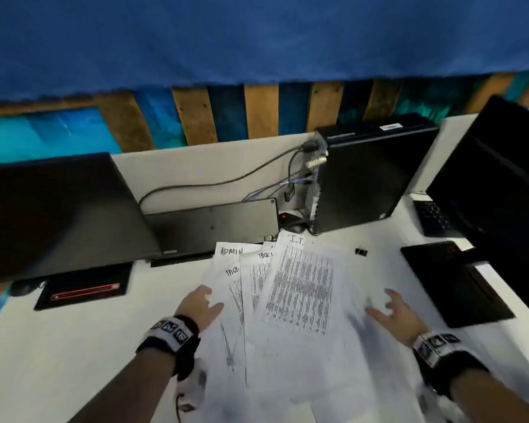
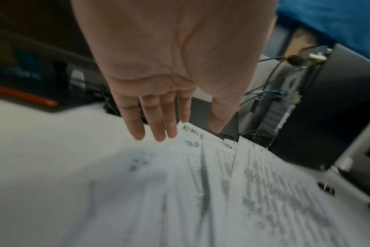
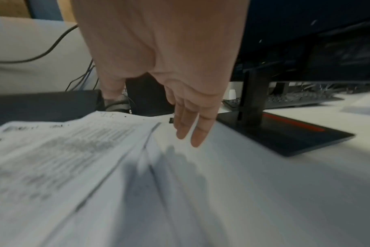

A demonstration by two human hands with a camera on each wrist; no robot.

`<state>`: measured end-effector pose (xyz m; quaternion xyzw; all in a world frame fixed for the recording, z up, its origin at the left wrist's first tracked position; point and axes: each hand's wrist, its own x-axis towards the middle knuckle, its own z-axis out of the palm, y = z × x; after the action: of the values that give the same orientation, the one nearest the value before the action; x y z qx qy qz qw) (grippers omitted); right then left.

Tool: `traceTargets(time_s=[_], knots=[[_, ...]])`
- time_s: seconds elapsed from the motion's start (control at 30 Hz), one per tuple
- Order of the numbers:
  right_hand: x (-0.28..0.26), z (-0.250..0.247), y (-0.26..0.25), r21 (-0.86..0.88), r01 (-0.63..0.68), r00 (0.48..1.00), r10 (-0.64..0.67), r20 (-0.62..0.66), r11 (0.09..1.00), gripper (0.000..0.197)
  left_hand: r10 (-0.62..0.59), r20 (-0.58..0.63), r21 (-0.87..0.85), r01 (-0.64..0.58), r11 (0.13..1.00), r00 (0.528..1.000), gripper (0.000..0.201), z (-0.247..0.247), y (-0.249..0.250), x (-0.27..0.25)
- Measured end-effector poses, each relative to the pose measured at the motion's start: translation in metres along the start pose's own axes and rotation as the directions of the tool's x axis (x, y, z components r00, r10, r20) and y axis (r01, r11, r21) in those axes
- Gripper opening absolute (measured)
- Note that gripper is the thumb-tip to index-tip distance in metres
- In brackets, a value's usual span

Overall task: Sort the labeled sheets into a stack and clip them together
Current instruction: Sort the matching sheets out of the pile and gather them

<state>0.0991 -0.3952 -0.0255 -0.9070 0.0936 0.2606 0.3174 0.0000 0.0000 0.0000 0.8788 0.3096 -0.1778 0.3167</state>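
Hovering at either side, the left hand [image 1: 199,303] and right hand [image 1: 393,311] are both spread and holding nothing. The sheets [image 1: 300,288] lie fanned out loose on the desk [image 1: 74,346], unsorted, and the clip [image 1: 361,251] sits just beyond them, untouched. Everything's left to do!

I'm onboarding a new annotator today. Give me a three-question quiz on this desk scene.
1. True or false: the left hand grips a sheet.
2. Which label tops the uppermost sheet: A) ADMIN, B) I.T., C) TASK?
3. Fill in: the binder clip lies on the desk, apart from the papers, toward the person's ____ side.

Key: 1 false, both hands, the right hand too, are open and hold nothing; 2 B; 3 right.
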Motion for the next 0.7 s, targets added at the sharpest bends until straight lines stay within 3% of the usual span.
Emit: traceTargets(time_s=[0.1, 0.23, 0.37, 0.53, 0.7], knots=[[0.027, 0.021, -0.03, 0.064, -0.05, 0.998, 0.048, 0.033, 0.997, 0.088, -0.086, 0.042, -0.249, 0.093, 0.964, 0.995, 0.062, 0.028, 0.027, 0.029], [0.056, 0.052, -0.05, -0.005, -0.129, 0.991, 0.129, 0.031, 0.992, 0.095, -0.199, 0.097, -0.363, 0.221, 0.905, 0.975, 0.081, 0.066, 0.046, 0.052], [0.072, 0.066, -0.06, -0.096, -0.225, 0.974, 0.227, 0.007, 0.97, 0.104, -0.218, 0.069, -0.49, 0.223, 0.843, 0.974, 0.084, 0.089, 0.049, 0.067], [0.076, 0.076, -0.061, -0.07, -0.258, 0.966, 0.255, -0.049, 0.964, 0.103, -0.186, 0.156, -0.508, 0.24, 0.828, 0.97, 0.069, 0.099, 0.054, 0.069], [0.068, 0.083, -0.06, 0.035, -0.165, 0.984, 0.167, -0.057, 0.986, 0.095, -0.146, 0.262, -0.408, 0.247, 0.879, 0.954, 0.1, 0.106, 0.065, 0.068]])
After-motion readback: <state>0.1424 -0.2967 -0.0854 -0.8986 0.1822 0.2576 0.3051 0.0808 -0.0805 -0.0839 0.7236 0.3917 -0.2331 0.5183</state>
